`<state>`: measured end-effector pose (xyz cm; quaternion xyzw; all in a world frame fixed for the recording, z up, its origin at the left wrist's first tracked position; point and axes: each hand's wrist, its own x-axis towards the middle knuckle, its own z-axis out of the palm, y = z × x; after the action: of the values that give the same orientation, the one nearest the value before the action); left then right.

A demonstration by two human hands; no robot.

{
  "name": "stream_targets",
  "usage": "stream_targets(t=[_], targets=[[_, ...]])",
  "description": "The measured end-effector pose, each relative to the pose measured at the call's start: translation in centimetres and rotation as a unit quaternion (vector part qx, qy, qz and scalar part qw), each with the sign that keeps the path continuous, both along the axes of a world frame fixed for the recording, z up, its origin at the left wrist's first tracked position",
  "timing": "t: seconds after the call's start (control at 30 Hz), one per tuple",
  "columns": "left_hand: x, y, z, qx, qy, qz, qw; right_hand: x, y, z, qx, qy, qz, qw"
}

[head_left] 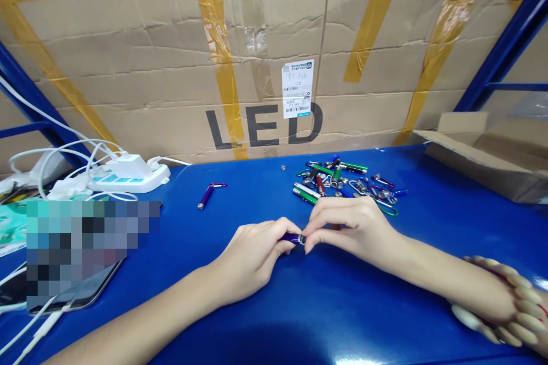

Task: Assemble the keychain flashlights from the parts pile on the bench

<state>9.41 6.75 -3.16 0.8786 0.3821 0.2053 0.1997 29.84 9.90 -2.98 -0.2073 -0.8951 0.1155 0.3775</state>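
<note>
My left hand (257, 254) is closed around a small purple flashlight (293, 238), holding its body low over the blue table (240, 319). My right hand (349, 225) pinches the silver end of the same flashlight with thumb and fingers. Both hands meet at the table's middle. Just behind my right hand lies a pile of small flashlights (342, 182) in green, red, blue and silver, with carabiner clips. A single purple flashlight (208, 195) with a clip lies apart to the left.
A taped cardboard wall marked LED (265, 125) stands behind the table. A white power strip (131, 178) with cables sits at the back left, a phone (81, 291) lies at the left edge, and an open cardboard box (483, 159) stands at the right.
</note>
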Motion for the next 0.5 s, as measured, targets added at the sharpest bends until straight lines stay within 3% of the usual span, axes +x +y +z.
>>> stream_targets(t=[0.5], targets=[[0.04,-0.04,-0.51,0.013,-0.036,0.023,0.999,-0.75,-0.43,0.54,-0.102,0.048,-0.064,0.992]])
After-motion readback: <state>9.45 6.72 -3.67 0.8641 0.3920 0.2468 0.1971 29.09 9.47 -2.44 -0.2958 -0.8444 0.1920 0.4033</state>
